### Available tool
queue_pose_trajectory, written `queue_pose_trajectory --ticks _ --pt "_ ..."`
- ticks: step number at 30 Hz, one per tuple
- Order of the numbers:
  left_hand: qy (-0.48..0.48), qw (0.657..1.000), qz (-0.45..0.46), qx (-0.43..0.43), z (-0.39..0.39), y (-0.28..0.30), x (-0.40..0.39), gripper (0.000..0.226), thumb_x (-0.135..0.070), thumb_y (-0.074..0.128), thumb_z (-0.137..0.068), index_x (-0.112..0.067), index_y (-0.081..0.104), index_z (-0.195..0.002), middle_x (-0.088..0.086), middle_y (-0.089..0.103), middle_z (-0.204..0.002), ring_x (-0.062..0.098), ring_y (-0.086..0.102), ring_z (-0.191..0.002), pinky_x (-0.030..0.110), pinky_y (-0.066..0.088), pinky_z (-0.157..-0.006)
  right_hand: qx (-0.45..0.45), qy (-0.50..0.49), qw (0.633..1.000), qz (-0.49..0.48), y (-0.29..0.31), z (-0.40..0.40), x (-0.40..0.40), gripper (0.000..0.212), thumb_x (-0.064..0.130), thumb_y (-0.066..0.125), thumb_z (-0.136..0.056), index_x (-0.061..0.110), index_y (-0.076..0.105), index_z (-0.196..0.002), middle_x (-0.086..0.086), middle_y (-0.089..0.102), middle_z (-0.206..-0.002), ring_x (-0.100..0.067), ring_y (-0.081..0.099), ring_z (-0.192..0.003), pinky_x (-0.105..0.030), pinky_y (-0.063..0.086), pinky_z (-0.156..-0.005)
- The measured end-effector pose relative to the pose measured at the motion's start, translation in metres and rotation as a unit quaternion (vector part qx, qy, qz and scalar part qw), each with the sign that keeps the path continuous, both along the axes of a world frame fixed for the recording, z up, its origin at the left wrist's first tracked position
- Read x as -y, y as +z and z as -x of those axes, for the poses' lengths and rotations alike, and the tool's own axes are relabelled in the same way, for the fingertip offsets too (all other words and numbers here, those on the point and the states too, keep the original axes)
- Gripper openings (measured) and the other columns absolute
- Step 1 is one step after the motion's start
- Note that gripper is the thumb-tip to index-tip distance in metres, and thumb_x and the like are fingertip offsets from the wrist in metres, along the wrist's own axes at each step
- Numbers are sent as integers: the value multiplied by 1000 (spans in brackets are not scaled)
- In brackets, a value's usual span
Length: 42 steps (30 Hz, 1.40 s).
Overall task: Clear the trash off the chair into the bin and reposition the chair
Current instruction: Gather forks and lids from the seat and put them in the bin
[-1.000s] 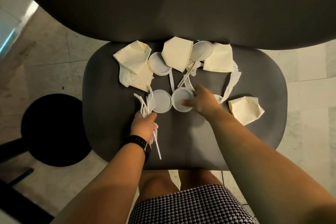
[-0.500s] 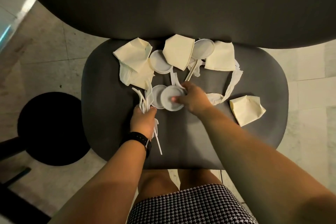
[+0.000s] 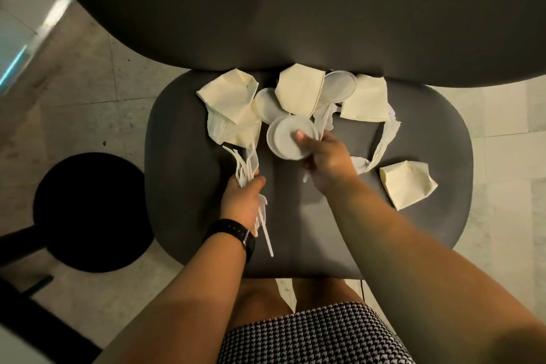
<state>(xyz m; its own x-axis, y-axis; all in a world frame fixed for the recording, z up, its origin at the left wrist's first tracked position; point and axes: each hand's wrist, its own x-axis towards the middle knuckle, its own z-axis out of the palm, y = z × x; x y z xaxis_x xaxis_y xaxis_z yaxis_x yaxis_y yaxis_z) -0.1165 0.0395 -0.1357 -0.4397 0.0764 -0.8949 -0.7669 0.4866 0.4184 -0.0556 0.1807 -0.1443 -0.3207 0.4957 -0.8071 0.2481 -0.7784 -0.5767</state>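
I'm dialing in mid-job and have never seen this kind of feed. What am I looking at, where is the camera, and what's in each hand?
There is no machine: a person works bare-handed, and the one camera sits on their head, looking down. Below is a dark chair seat strewn with trash: cream napkins, one napkin apart, and white round lids. The left hand grips a bundle of white plastic cutlery. The right hand pinches a small stack of lids. No bin is in view.
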Motion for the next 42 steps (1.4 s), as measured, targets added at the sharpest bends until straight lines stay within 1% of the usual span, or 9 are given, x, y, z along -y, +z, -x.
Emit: queue_pose_trajectory --ticks 5,10,13,17,20,22,26,33,42 --pt "36 999 -9 15 4 -1 0 15 -12 67 -83 -23 62 -92 0 62 -80 15 53 -63 32 43 -71 91 -64 984 137 4 44 -5 23 19 80 -78 10 60 -82 -3 55 -66 -14 41 -48 -21 34 -38" --pt "84 995 -4 48 10 -1 3 15 -9 66 -82 -22 61 -90 2 62 -86 15 52 -60 30 43 -64 157 -67 963 208 2 78 -2 47 30 84 -73 10 61 -109 -3 57 -77 -13 42 -48 -19 36 -40" --pt "125 990 -12 64 12 3 6 15 -9 63 -84 -19 62 -95 6 66 -99 15 52 -58 26 42 -58 179 -69 959 206 4 82 -3 48 30 83 -72 11 58 -109 -5 55 -84 -14 42 -54 -24 36 -46" --pt "153 986 -12 65 14 11 9 16 -9 61 -85 -16 64 -99 7 66 -114 29 64 -102 36 48 -90 202 -57 961 181 11 69 0 44 29 82 -73 13 57 -105 -5 55 -84 -17 45 -59 -28 35 -48" --pt "145 987 -21 71 20 29 10 11 -13 61 -88 -13 63 -98 3 64 -92 16 53 -66 26 42 -62 200 -44 965 161 29 46 10 29 22 79 -77 9 57 -88 -4 54 -75 -16 47 -59 -26 35 -47" --pt "120 990 -10 75 24 41 12 22 -17 62 -88 -8 63 -108 0 59 -78 13 48 -59 26 38 -55 198 -43 970 132 38 28 19 28 19 80 -77 6 57 -88 -6 56 -75 -17 50 -60 -27 37 -47" --pt "73 993 2 91 27 79 17 23 -24 64 -88 -7 64 -104 -1 57 -73 12 49 -59 27 40 -53 179 12 983 42 69 6 38 28 23 80 -76 13 55 -83 -8 56 -79 -19 47 -58 -29 36 -49" --pt "50 996 -46 62 25 154 26 14 -20 61 -90 -11 59 -79 4 54 -68 11 42 -45 24 36 -45 86 90 990 -62 149 -3 47 25 21 72 -84 12 57 -102 -6 56 -81 -17 49 -62 -26 35 -47" --pt "127 987 -101 -20 -5 217 59 27 -24 61 -90 -9 55 -69 0 43 -49 10 39 -41 23 33 -45 -66 216 973 -52 220 -12 62 8 12 69 -87 16 62 -90 -3 67 -84 -20 63 -83 -30 50 -73"
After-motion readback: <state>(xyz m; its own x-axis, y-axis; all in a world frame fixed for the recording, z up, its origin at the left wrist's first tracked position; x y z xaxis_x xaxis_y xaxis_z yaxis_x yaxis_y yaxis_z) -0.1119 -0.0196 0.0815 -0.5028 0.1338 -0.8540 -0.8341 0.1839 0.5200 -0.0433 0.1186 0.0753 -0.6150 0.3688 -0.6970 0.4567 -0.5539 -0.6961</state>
